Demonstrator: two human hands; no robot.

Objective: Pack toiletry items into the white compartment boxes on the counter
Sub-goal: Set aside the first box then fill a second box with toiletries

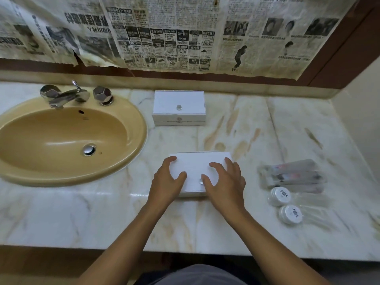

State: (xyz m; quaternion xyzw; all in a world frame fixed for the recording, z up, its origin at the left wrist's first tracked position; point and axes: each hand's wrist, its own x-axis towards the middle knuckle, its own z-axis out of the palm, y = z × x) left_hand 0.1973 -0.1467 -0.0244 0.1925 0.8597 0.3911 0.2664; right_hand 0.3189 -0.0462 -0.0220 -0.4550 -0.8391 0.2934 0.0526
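A white box [195, 167] with a lid and a small clear knob lies on the marble counter [61, 219] in front of me. My left hand [166, 179] grips the lid's left side, fingers curled over the far left corner. My right hand [224, 179] grips its right side, thumb beside the knob. A second white box [178, 108], lid on with a clear knob, stands farther back by the wall. To the right lie several clear-wrapped toiletry packets [294, 175] and two round white containers [279, 196] [290, 214].
A yellow sink [67, 138] with a chrome tap [67, 95] takes up the left of the counter. Newspaper sheets [174, 33] cover the wall behind. A side wall [362, 124] closes the right end. The counter's front edge runs just before my body.
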